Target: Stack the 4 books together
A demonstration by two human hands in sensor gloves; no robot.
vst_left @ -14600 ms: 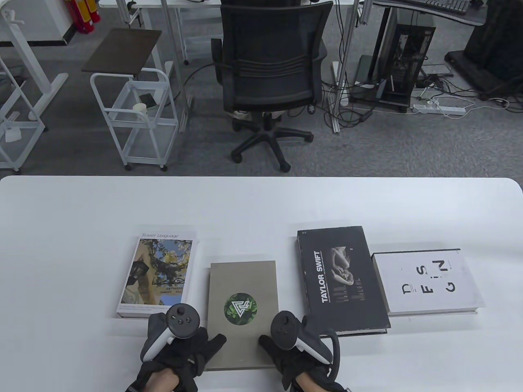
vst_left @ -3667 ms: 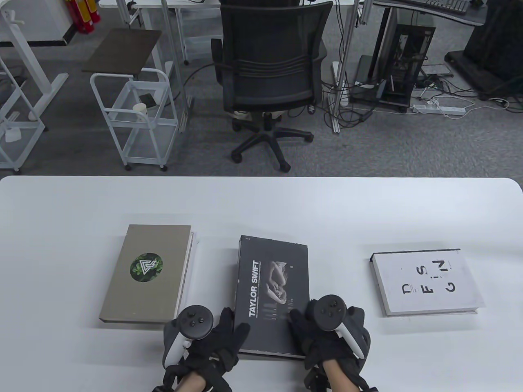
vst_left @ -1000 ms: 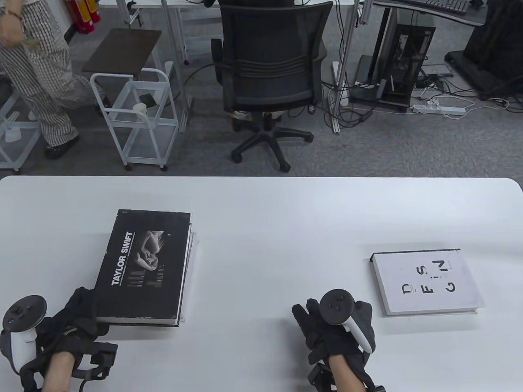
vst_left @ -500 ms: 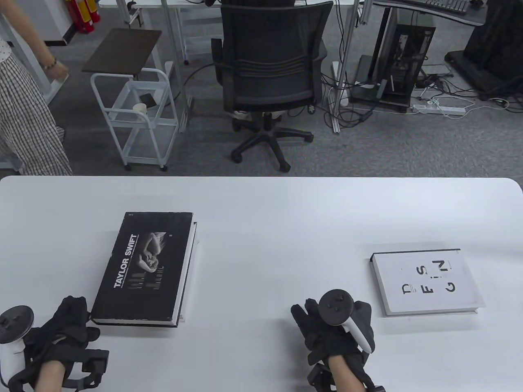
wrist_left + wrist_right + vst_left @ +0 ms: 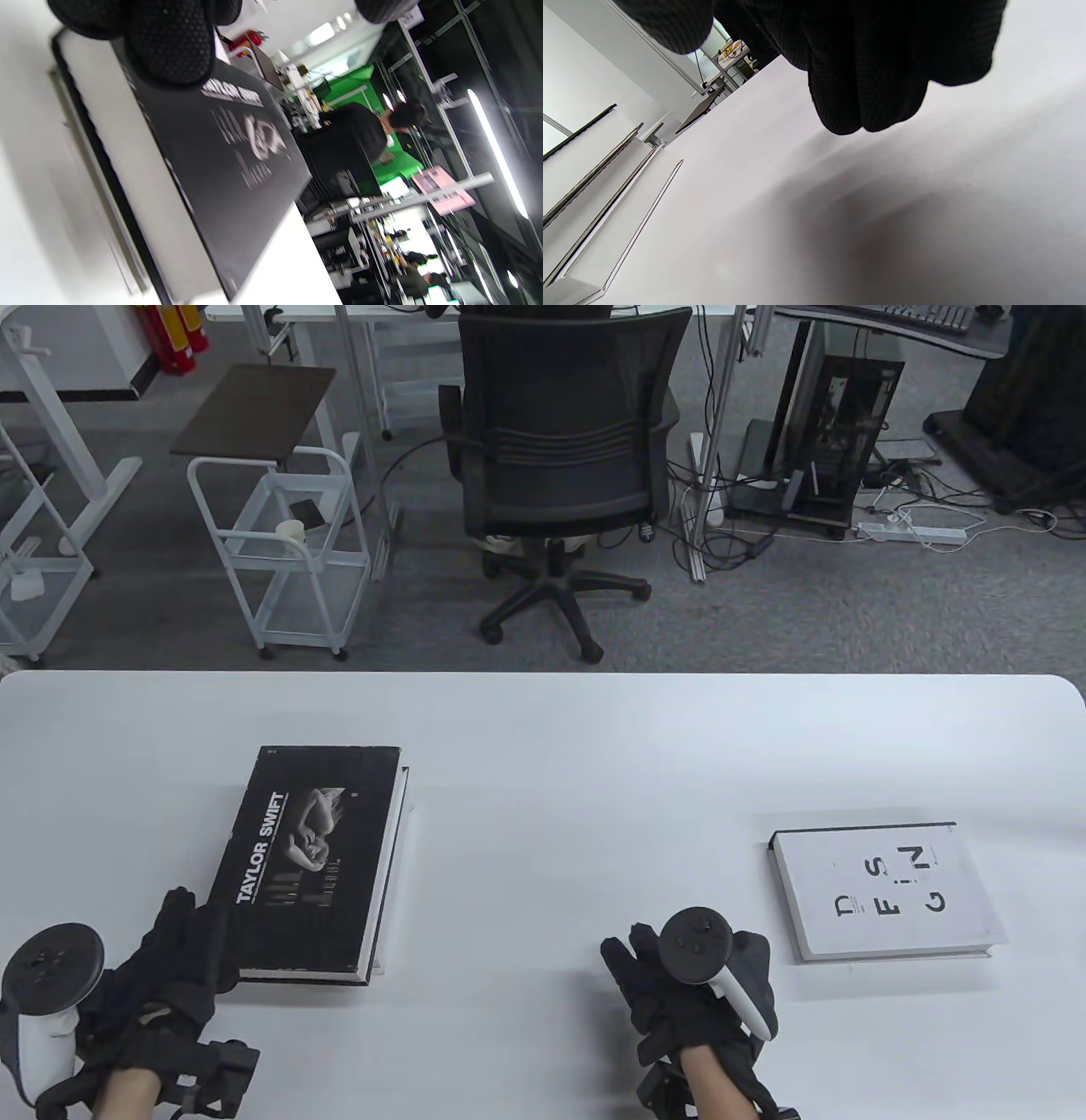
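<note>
Left hand [image 5: 165, 976] at the near-left corner of the black Taylor Swift book [image 5: 310, 861]. Its fingers [image 5: 169, 46] lie extended, fingertips resting on the cover at that corner; nothing is gripped. In the left wrist view the dotted glove pads sit directly on the dark cover beside the title lettering.

Right hand [image 5: 696, 993] rests palm-down on the white counter [image 5: 551, 746], well apart from both piles. Its fingers [image 5: 865, 84] are loosely curled with tips on the bare surface, holding nothing.

Black book is the top of a stack on the left half of the counter. Edges of books beneath peek out along its right side; in the right wrist view the stack [image 5: 581, 182] shows layered page blocks and covers, though I cannot count them surely. Long axis runs from near to far, far end leaning slightly to the right; title text reads along that axis.

1 white book with scattered black letters [image 5: 887, 895] lies flat and alone on the right half, near the right hand but not touching it. Its long axis runs roughly left to right, dark spine edge at the far side.
</note>
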